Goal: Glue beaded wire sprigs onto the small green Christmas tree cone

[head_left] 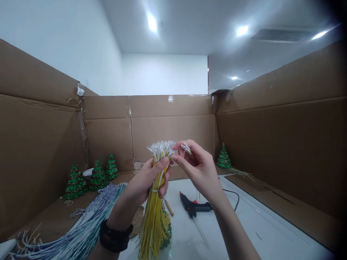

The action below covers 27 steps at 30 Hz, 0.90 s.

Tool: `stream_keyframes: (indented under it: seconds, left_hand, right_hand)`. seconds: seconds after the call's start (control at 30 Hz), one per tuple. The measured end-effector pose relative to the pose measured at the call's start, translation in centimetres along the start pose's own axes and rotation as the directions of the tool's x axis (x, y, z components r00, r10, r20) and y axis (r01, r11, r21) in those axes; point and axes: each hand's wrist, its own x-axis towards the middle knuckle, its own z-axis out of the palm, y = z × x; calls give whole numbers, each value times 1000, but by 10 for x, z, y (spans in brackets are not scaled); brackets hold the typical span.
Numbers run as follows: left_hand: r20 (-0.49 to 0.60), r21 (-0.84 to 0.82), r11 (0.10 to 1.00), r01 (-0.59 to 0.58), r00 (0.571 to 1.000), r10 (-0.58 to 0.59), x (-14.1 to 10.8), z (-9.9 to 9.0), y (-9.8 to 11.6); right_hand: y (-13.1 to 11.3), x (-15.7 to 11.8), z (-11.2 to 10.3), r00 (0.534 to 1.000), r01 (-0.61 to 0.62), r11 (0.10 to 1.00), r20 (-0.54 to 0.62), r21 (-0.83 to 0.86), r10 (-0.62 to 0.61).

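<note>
Yellow stem bundle (153, 224) is held upright, slightly tilted, at the middle of the bench (271, 231), its clear, bead-like tips fanned above white necks. The space is enclosed on three sides by creased brown cardboard walls (170, 130), taped at the corners; between the hands and the back wall, open air is left. The bench is smooth, white and glossy, with its barest stretch at the right, bounded by the straight edge of a flat cardboard strip (306, 220). The left side is crowded by long, thin purple and teal stems (89, 224), spread loosely.

The bundle is clamped below its white necks by the left hand (143, 178), and a thin tie (155, 190) is wrapped around it lower down. By the right hand (203, 168), a few loose stems (187, 148) are gripped among curled fingers, while its thumb and fingertips are brought to the bundle's right edge. A puffy black cloth band (115, 236) is worn on the left wrist.

Right of the bundle, a black glue gun (191, 206) with a red tip is laid near the right forearm. Three glittery green cone-shaped trees (98, 177) are stood at the left, and a single tree (223, 157) at the back right corner. Beside the bundle, a small wooden handle (169, 208) is seen.
</note>
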Motion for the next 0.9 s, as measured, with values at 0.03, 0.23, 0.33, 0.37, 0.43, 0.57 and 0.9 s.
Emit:
stream_keyframes:
  seconds: [0.03, 0.23, 0.33, 0.37, 0.43, 0.57, 0.9]
  left_hand:
    - [0, -2, 1000, -1, 1000, 1, 0, 0, 0]
    - [-6, 0, 1000, -15, 1000, 15, 2, 0, -2]
    - [-12, 13, 1000, -12, 1000, 12, 2, 0, -2]
    - [-16, 15, 1000, -11, 1000, 11, 2, 1, -2]
    - [-22, 17, 1000, -11, 1000, 11, 2, 1, -2]
    - [-11, 3, 1000, -28, 1000, 28, 1, 1, -3]
    - [-3, -16, 999, -30, 1000, 30, 0, 0, -3]
  right_hand:
    - [0, 0, 0, 1000, -11, 1000, 3, 1, 11]
    - [-5, -1, 0, 994, -95, 990, 56, 103, 90]
    - [-7, -2, 2, 993, -109, 983, 54, 146, 102]
    - [-7, -3, 2, 994, -104, 984, 43, 147, 99]
    - [-6, -3, 3, 996, -88, 988, 32, 131, 84]
    - [-4, -4, 3, 998, -62, 993, 32, 99, 59]
    - [-5, -4, 4, 996, -82, 990, 32, 111, 79]
